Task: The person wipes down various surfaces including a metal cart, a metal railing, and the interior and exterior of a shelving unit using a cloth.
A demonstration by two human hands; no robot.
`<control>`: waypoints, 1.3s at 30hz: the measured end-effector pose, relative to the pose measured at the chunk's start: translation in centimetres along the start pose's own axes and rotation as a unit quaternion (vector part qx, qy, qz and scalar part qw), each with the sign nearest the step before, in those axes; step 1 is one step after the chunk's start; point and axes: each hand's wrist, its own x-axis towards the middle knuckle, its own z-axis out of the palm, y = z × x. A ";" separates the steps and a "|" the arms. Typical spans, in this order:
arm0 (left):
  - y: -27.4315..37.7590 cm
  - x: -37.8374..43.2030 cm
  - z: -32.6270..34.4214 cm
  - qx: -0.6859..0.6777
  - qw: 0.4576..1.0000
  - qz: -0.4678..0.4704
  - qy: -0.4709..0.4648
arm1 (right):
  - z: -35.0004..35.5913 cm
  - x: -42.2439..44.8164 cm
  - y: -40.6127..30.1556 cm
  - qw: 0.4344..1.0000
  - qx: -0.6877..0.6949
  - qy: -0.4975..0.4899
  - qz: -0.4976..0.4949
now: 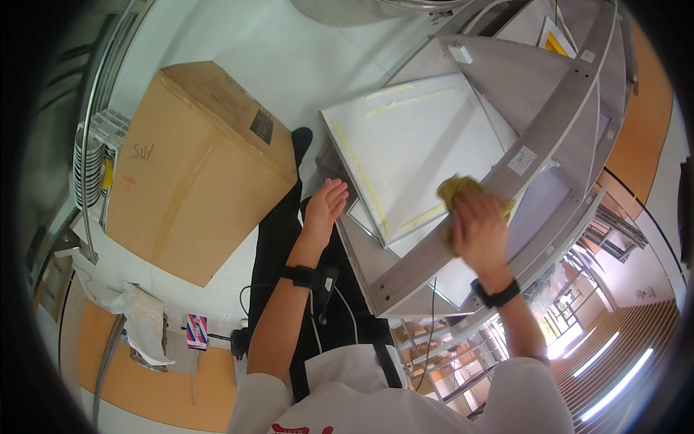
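My right hand (480,228) presses a yellow-green cloth (461,191) onto a grey shelf board (423,271) of a shelving unit. The hand is slightly blurred, and part of the cloth is hidden beneath it. Below the board, a white square panel (417,146) with yellow tape strips along its edges leans in the unit. My left hand (325,206) hangs in the air left of that panel, fingers extended, with nothing in it. Each wrist wears a black band.
A large cardboard box (200,163) stands on the pale floor to the left. Behind it is a stack of bowls (87,173) by a metal rail. A white plastic bag (143,325) and a red-and-blue box (197,332) are at lower left. A thin cable (432,325) hangs near the unit.
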 end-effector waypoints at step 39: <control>-1.6 -0.9 2.4 -0.043 0.998 -0.016 -0.037 | 6.8 -14.2 -16.2 0.970 0.132 -0.153 -0.134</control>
